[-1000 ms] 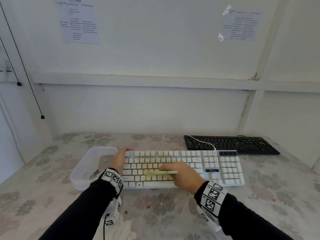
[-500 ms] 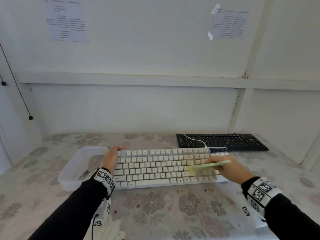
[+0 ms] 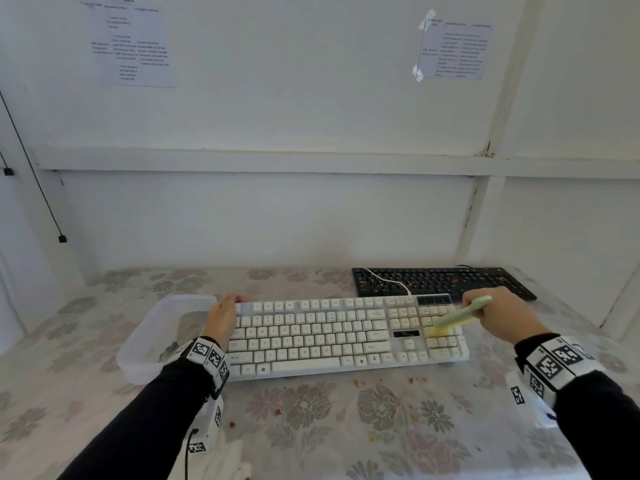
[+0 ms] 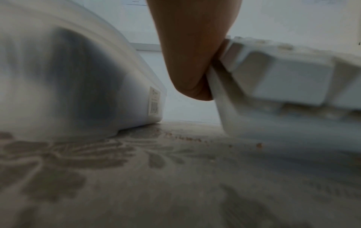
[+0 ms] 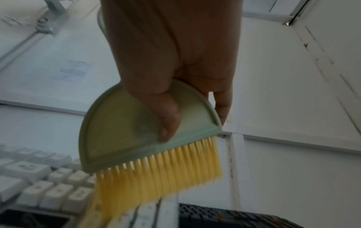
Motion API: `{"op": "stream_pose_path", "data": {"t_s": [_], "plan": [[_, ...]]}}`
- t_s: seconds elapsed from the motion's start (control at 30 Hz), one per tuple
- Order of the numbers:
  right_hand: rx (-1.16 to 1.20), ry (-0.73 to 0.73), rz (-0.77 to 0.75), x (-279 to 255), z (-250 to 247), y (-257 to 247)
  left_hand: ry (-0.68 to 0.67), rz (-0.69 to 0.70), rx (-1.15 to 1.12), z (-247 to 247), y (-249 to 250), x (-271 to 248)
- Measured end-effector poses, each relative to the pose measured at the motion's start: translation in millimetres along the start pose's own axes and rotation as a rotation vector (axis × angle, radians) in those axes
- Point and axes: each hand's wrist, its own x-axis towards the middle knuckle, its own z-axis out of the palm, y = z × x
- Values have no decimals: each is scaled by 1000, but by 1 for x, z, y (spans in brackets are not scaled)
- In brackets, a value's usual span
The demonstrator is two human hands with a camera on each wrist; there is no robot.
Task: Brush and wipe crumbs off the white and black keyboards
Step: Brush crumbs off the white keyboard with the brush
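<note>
Since the earlier frames, the right hand (image 3: pixel 498 315) has been travelling from the letter keys toward 3 o'clock and is now grasping the pale green plastic brush with yellow bristles (image 3: pixel 453 318) over the number pad of the white full-size keyboard (image 3: pixel 346 336). The left hand (image 3: pixel 223 318) is still gripping that keyboard's 9 o'clock end.

Count: two keyboards, the white one lying near and the black flat keyboard (image 3: pixel 440 282) lying at 1 o'clock behind it; one brush; one translucent plastic tub (image 3: pixel 162 327) just beside the left hand; two printed paper sheets (image 3: pixel 133 43) hanging on the wall. Orange crumbs (image 3: pixel 356 382) are lying on the floral-covered table (image 3: pixel 311 427).
</note>
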Motion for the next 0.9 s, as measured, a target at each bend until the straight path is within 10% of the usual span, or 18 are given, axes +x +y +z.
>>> {"op": "stream_pose_path", "data": {"t_s": [0.57, 0.9], "plan": [[277, -198, -675, -26, 47, -253, -77, -113, -125, -9, 1, 0], [192, -143, -610, -19, 55, -203, -87, -109, -82, -11, 0, 3]]}}
